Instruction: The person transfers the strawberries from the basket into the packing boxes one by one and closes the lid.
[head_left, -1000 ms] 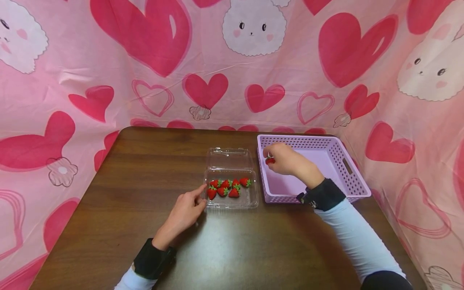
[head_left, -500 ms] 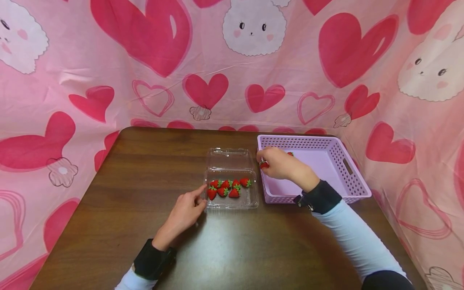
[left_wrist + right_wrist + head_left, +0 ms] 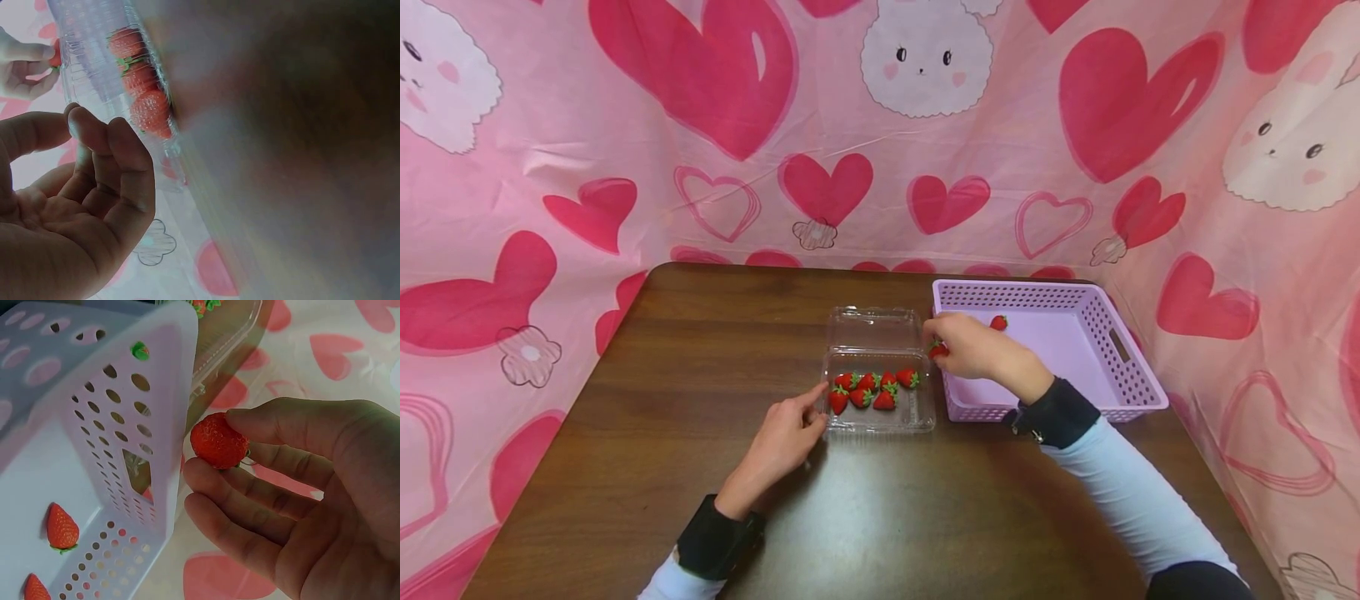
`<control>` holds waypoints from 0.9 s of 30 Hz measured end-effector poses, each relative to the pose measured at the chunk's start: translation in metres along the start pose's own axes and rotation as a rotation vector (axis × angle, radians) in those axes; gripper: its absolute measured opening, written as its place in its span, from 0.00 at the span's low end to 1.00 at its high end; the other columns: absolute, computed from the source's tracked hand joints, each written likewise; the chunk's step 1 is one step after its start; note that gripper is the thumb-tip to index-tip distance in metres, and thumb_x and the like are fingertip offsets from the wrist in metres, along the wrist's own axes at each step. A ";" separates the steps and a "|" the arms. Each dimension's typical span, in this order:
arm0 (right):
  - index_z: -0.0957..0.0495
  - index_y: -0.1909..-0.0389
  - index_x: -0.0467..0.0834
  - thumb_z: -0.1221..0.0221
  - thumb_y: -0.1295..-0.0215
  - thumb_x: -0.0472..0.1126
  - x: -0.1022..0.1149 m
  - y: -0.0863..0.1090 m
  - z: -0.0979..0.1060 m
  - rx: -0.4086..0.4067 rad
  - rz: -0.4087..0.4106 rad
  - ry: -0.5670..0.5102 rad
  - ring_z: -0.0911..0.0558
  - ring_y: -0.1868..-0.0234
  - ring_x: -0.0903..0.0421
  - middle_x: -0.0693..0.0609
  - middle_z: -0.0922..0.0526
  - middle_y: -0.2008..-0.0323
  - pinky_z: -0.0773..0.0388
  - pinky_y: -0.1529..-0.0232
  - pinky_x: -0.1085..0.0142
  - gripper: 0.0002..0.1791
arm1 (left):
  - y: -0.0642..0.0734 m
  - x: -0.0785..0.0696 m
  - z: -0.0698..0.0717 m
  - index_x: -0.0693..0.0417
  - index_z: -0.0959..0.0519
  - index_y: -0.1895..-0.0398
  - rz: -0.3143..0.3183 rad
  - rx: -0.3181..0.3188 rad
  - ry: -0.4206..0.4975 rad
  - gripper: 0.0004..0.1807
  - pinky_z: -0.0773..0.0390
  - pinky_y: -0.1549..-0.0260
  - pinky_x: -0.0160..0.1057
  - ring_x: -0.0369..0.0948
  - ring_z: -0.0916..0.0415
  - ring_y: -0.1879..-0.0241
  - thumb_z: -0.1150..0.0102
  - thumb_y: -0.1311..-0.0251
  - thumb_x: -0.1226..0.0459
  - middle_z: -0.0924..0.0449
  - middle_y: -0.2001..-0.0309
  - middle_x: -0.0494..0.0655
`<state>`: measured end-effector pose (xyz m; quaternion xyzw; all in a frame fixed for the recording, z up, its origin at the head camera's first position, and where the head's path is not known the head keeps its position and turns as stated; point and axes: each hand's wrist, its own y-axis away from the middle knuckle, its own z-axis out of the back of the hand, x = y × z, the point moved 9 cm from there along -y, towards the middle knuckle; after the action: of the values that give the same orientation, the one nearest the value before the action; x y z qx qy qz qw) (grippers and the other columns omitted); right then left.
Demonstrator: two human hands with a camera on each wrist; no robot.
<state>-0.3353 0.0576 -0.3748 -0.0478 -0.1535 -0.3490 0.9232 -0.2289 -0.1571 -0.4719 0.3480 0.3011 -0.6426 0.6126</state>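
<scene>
A clear plastic clamshell box [image 3: 922, 421], lid folded back, holds several red strawberries [image 3: 884, 399] with green leaves. My left hand [image 3: 782, 437] is at the box's left rim, its index finger stretched out to touch it. In the left wrist view the thumb and fingertips come close together by the box's wall. Over the left wall of a lilac basket [image 3: 1060, 412], my right hand [image 3: 976, 343] pinches a strawberry [image 3: 219, 442] between thumb and fingertips. Inside the basket lie a strawberry [image 3: 62, 528] and a second one [image 3: 37, 590], partly cut off in the right wrist view.
Box and basket stand side by side on a dark brown wooden table [image 3: 700, 375], the basket's perforated wall rising close by the box's right side. A pink heart-patterned cloth [image 3: 737, 100] hangs behind the table and along its sides.
My right hand has moved left and toward the box, carrying the strawberry from inside the basket to its left wall. This uncovers a strawberry in the basket. The left hand stays put.
</scene>
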 end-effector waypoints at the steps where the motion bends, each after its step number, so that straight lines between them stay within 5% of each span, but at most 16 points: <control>1: 0.19 0.60 0.36 0.32 0.41 0.28 0.000 0.000 -0.001 0.004 -0.003 0.001 0.20 0.63 0.48 0.45 0.19 0.65 0.19 0.56 0.51 0.09 | 0.000 0.000 0.000 0.63 0.27 0.26 -0.001 0.000 0.001 0.30 0.34 0.83 0.35 0.39 0.34 0.86 0.39 0.32 0.70 0.30 0.80 0.41; 27: 0.18 0.50 0.33 0.32 0.38 0.31 0.022 -0.012 -0.037 0.104 0.027 0.044 0.18 0.60 0.49 0.45 0.19 0.60 0.17 0.54 0.56 0.16 | 0.000 0.001 -0.001 0.62 0.28 0.25 0.006 0.006 0.008 0.31 0.35 0.85 0.36 0.39 0.34 0.87 0.39 0.31 0.70 0.31 0.81 0.41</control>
<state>-0.3182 0.0278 -0.4028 0.0059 -0.1502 -0.3290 0.9323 -0.2287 -0.1573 -0.4731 0.3534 0.3005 -0.6402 0.6123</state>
